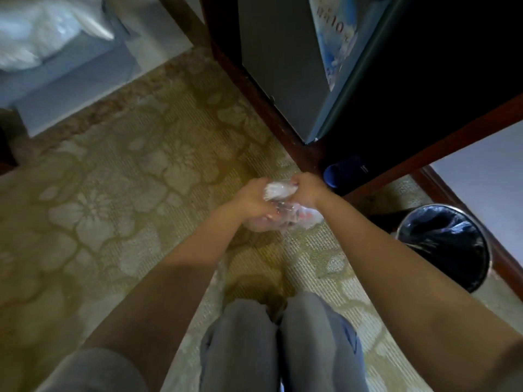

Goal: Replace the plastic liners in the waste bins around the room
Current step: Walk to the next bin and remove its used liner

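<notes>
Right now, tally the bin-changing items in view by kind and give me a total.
clear plastic bag, gripped by the left hand and right hand: 1
black liner, fitted in the bin: 1
waste bin, on the carpet: 1
Total: 3

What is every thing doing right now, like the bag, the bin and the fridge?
Clear plastic bag: crumpled, held up between both hands.
Left hand: fingers curled round the bag.
Right hand: fingers curled round the bag.
Waste bin: upright, black liner fitted inside.
Fridge: door shut.
Blue slipper: lying under the desk.
</notes>
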The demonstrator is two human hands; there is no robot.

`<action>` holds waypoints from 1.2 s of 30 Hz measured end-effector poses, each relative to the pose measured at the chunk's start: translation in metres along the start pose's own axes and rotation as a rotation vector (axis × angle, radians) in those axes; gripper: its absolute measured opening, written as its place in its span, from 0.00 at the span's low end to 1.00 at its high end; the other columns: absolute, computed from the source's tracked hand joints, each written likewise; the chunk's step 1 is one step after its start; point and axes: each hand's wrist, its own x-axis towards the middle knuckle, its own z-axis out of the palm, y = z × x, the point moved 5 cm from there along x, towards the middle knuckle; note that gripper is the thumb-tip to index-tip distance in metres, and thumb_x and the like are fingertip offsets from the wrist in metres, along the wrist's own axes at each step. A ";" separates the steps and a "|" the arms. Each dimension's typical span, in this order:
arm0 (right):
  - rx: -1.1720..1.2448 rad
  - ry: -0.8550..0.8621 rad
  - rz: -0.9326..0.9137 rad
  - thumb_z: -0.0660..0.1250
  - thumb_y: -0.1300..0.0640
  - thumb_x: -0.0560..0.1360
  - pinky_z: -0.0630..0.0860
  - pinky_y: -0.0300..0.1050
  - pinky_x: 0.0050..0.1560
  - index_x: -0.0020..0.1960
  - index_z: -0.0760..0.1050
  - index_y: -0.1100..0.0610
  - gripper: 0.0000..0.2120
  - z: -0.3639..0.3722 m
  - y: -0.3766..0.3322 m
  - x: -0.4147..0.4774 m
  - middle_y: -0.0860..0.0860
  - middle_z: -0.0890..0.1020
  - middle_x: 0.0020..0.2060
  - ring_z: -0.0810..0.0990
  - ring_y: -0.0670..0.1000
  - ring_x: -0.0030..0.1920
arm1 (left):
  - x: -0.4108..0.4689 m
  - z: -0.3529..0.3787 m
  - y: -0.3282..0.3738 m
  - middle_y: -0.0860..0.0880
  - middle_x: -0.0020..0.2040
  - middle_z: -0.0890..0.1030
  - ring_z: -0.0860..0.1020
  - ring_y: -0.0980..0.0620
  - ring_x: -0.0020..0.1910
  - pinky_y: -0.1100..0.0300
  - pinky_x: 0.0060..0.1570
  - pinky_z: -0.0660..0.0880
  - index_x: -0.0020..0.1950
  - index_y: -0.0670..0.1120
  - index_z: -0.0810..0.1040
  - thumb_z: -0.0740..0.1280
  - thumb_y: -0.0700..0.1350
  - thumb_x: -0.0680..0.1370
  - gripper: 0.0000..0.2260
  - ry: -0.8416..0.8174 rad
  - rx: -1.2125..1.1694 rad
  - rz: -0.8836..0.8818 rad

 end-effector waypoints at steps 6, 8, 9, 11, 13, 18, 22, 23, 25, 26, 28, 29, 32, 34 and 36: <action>0.065 0.010 -0.090 0.76 0.58 0.69 0.74 0.46 0.57 0.58 0.76 0.58 0.19 -0.087 -0.100 -0.094 0.51 0.78 0.54 0.77 0.53 0.56 | -0.107 -0.099 0.072 0.42 0.74 0.62 0.62 0.45 0.72 0.56 0.68 0.62 0.76 0.39 0.56 0.78 0.45 0.67 0.45 0.115 -0.084 0.032; 0.112 0.020 -0.134 0.77 0.59 0.68 0.73 0.45 0.58 0.59 0.76 0.57 0.21 -0.126 -0.143 -0.136 0.50 0.77 0.52 0.77 0.52 0.56 | -0.146 -0.141 0.099 0.43 0.71 0.67 0.67 0.46 0.69 0.53 0.67 0.66 0.76 0.40 0.58 0.78 0.45 0.66 0.44 0.159 -0.108 0.020; 0.115 0.021 -0.161 0.77 0.58 0.67 0.74 0.46 0.56 0.57 0.76 0.58 0.20 -0.143 -0.164 -0.156 0.50 0.78 0.50 0.77 0.52 0.55 | -0.166 -0.161 0.112 0.45 0.67 0.70 0.70 0.47 0.66 0.51 0.65 0.69 0.74 0.40 0.61 0.78 0.45 0.66 0.42 0.170 -0.120 0.010; 0.119 0.030 -0.213 0.78 0.58 0.67 0.75 0.47 0.53 0.52 0.77 0.57 0.17 -0.181 -0.208 -0.195 0.51 0.79 0.47 0.79 0.53 0.52 | -0.210 -0.204 0.143 0.46 0.60 0.76 0.75 0.48 0.58 0.49 0.59 0.74 0.69 0.42 0.68 0.78 0.43 0.66 0.34 0.210 -0.127 0.014; 0.118 0.040 -0.270 0.77 0.57 0.66 0.76 0.48 0.52 0.50 0.77 0.56 0.15 -0.218 -0.250 -0.231 0.51 0.80 0.46 0.79 0.53 0.50 | -0.251 -0.245 0.171 0.45 0.60 0.76 0.76 0.46 0.58 0.49 0.58 0.75 0.69 0.43 0.68 0.78 0.43 0.66 0.34 0.256 -0.144 0.033; 0.161 0.064 -0.429 0.75 0.61 0.68 0.77 0.47 0.53 0.51 0.79 0.56 0.13 -0.302 -0.343 -0.311 0.51 0.81 0.46 0.80 0.51 0.49 | -0.342 -0.336 0.228 0.43 0.66 0.73 0.73 0.45 0.63 0.53 0.60 0.72 0.75 0.43 0.61 0.72 0.41 0.71 0.35 0.429 -0.119 0.089; 0.262 0.110 -0.535 0.76 0.62 0.69 0.80 0.50 0.54 0.53 0.79 0.58 0.14 -0.347 -0.409 -0.347 0.54 0.82 0.47 0.81 0.54 0.51 | -0.393 -0.402 0.254 0.46 0.65 0.71 0.72 0.47 0.63 0.57 0.55 0.72 0.75 0.44 0.59 0.71 0.41 0.73 0.34 0.567 -0.059 0.148; 0.292 0.118 -0.569 0.76 0.61 0.69 0.80 0.50 0.54 0.53 0.78 0.58 0.14 -0.356 -0.427 -0.354 0.53 0.81 0.47 0.81 0.53 0.50 | -0.405 -0.420 0.258 0.45 0.67 0.70 0.71 0.47 0.65 0.57 0.57 0.70 0.76 0.44 0.58 0.71 0.41 0.73 0.34 0.610 -0.051 0.146; 0.350 0.135 -0.628 0.76 0.59 0.70 0.80 0.47 0.51 0.54 0.78 0.57 0.14 -0.370 -0.461 -0.366 0.51 0.80 0.45 0.81 0.52 0.48 | -0.426 -0.454 0.264 0.43 0.72 0.67 0.68 0.45 0.69 0.56 0.62 0.68 0.77 0.43 0.57 0.71 0.42 0.73 0.36 0.697 -0.063 0.141; 0.378 0.146 -0.657 0.75 0.58 0.71 0.80 0.46 0.50 0.55 0.77 0.59 0.15 -0.377 -0.478 -0.370 0.51 0.80 0.46 0.81 0.51 0.46 | -0.436 -0.471 0.267 0.43 0.72 0.66 0.68 0.45 0.69 0.55 0.62 0.69 0.77 0.43 0.57 0.71 0.41 0.73 0.35 0.732 -0.087 0.151; 0.403 0.184 -0.718 0.74 0.56 0.72 0.80 0.48 0.51 0.57 0.78 0.60 0.16 -0.388 -0.516 -0.374 0.53 0.80 0.47 0.81 0.50 0.46 | -0.454 -0.506 0.268 0.44 0.70 0.68 0.69 0.46 0.67 0.54 0.60 0.72 0.76 0.44 0.58 0.70 0.40 0.74 0.34 0.794 -0.118 0.179; 0.406 0.212 -0.746 0.74 0.54 0.72 0.80 0.50 0.52 0.56 0.78 0.59 0.15 -0.392 -0.536 -0.373 0.54 0.81 0.48 0.82 0.51 0.47 | -0.462 -0.524 0.266 0.45 0.69 0.68 0.70 0.47 0.66 0.54 0.60 0.72 0.76 0.44 0.58 0.70 0.41 0.74 0.34 0.823 -0.119 0.183; 0.415 0.315 -0.824 0.75 0.52 0.70 0.79 0.50 0.52 0.50 0.79 0.54 0.11 -0.400 -0.598 -0.366 0.52 0.82 0.46 0.81 0.52 0.48 | -0.478 -0.579 0.251 0.44 0.70 0.68 0.69 0.46 0.68 0.53 0.64 0.70 0.76 0.43 0.59 0.70 0.43 0.74 0.33 0.909 -0.102 0.214; 0.412 0.353 -0.865 0.75 0.52 0.71 0.78 0.48 0.52 0.50 0.79 0.54 0.11 -0.403 -0.641 -0.358 0.52 0.82 0.47 0.81 0.51 0.49 | -0.484 -0.619 0.236 0.42 0.72 0.67 0.68 0.44 0.69 0.52 0.67 0.67 0.75 0.42 0.60 0.69 0.47 0.76 0.32 0.979 -0.060 0.217; 0.388 0.378 -0.898 0.74 0.52 0.72 0.77 0.47 0.52 0.53 0.79 0.55 0.12 -0.405 -0.686 -0.350 0.51 0.81 0.48 0.79 0.50 0.50 | -0.489 -0.660 0.222 0.43 0.73 0.65 0.65 0.45 0.71 0.53 0.69 0.64 0.76 0.42 0.59 0.68 0.50 0.77 0.32 1.027 -0.029 0.227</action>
